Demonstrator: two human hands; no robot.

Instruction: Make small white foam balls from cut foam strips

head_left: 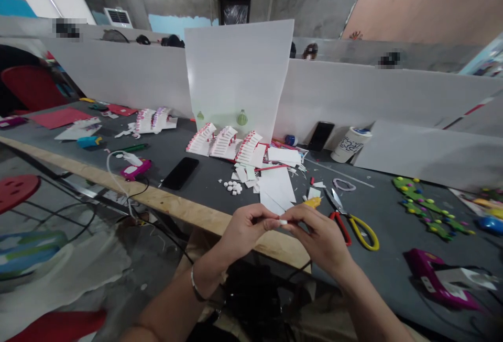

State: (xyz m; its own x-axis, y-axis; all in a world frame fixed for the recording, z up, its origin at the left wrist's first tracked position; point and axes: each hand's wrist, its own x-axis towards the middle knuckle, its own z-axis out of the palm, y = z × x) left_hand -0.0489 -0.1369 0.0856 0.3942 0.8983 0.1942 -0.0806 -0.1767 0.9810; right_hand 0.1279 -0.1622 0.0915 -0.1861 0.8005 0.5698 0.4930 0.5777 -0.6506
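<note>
My left hand (244, 229) and my right hand (319, 237) meet above the table's wooden front edge (184, 207). Both are closed in a pinch on a small white piece (282, 222) held between their fingertips. A bracelet circles my left wrist. Just beyond the fingers lie white paper scraps (277, 187), a cluster of small white round pieces (233, 187), and scissors (353, 221) with red and yellow handles. Farther back, three white-and-red paper stair models (225, 143) stand before an upright white board (239, 75).
A black phone (181, 173) and a pink glue gun (135, 169) with a white cord lie to the left. Another pink glue gun (440, 279) sits at the right, near green foam shapes (428, 208). A paper cup (349, 144) and a second phone (321, 135) lean on the partition.
</note>
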